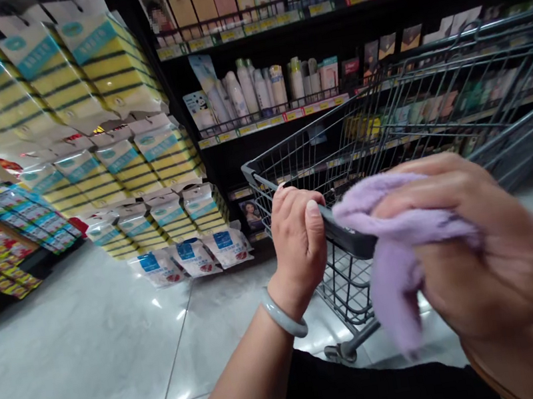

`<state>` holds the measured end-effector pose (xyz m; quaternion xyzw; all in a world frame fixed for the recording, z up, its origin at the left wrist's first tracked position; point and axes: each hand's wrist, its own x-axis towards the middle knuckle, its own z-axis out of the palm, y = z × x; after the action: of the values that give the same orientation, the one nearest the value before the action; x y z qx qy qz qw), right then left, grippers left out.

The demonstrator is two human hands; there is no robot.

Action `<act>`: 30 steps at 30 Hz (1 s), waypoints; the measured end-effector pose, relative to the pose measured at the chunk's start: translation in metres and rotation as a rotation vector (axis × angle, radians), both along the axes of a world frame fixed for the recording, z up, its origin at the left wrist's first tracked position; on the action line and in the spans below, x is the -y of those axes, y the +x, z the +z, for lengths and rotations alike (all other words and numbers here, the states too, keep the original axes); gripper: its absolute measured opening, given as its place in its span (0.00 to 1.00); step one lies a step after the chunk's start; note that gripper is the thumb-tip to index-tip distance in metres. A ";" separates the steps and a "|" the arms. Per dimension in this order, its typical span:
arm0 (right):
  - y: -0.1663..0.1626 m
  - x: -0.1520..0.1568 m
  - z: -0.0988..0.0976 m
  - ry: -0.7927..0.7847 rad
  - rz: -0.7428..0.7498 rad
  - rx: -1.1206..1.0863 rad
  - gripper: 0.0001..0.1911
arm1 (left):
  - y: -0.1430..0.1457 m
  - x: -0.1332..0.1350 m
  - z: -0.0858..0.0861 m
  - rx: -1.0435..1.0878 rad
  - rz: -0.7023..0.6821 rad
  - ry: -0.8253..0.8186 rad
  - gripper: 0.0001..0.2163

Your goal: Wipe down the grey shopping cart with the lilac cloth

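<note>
My left hand (298,238) is closed round the dark handle (348,237) of a grey wire shopping cart (434,105); a pale green bangle sits on that wrist. My right hand (476,247) is close to the camera and slightly blurred, its fingers wrapped over a lilac cloth (389,241). The cloth is pressed on the handle just right of my left hand and hangs down below it. The cart's basket holds nothing that I can see.
Hanging packs of yellow sponges (75,75) fill the display on the left, with white bags (194,255) at its foot. Dark shelves (283,116) with bottles and boxes stand behind the cart. The floor (80,364) is glossy grey tile.
</note>
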<state>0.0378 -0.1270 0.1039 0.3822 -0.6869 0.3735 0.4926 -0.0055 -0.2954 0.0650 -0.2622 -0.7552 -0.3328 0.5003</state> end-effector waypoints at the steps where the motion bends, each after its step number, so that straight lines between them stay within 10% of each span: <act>1: 0.001 0.004 -0.002 0.012 -0.042 -0.034 0.11 | 0.000 0.000 0.000 -0.019 0.011 -0.010 0.14; 8: -0.001 0.028 -0.034 0.380 -0.249 -0.315 0.10 | -0.011 0.007 0.000 -0.009 0.059 0.018 0.18; 14: -0.007 0.018 -0.083 0.369 -0.188 -0.479 0.07 | -0.015 0.013 -0.003 0.000 -0.004 0.031 0.19; 23: 0.004 0.023 -0.024 0.249 -0.298 -0.453 0.06 | -0.013 0.014 -0.003 0.029 -0.040 0.036 0.17; 30: 0.007 0.028 -0.068 0.444 -0.186 -0.413 0.07 | -0.011 0.018 -0.003 0.021 -0.067 0.021 0.15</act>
<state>0.0448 -0.1547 0.0360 0.4835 -0.6691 0.0822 0.5583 -0.0162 -0.3137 0.0618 -0.2785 -0.7475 -0.3601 0.4837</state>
